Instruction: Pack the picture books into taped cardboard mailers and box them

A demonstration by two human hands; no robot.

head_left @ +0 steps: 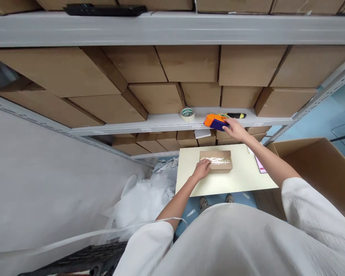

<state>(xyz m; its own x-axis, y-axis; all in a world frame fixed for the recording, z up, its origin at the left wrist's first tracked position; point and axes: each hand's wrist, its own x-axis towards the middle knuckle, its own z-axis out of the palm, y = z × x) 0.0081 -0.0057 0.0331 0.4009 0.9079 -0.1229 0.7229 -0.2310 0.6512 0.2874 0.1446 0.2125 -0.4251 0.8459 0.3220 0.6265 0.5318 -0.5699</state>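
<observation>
A small cardboard box (pixel 220 167) with shiny clear tape along its top lies on a pale yellow table (pixel 247 180). My left hand (pixel 202 168) rests on the box's left end, its fingers bent over the tape. Up at the shelf edge, my right hand (pixel 234 128) grips an orange and dark blue tape dispenser (pixel 215 122). A roll of tape (pixel 187 114) sits on the shelf left of the dispenser, and a black and yellow tool (pixel 237 115) lies just behind my right hand.
Cardboard boxes (pixel 189 63) fill the grey metal shelves (pixel 166 124) ahead. A large open carton (pixel 313 161) stands right of the table, near a pink phone-like object (pixel 260 165) on its edge. White packing material (pixel 149 195) is heaped at the left.
</observation>
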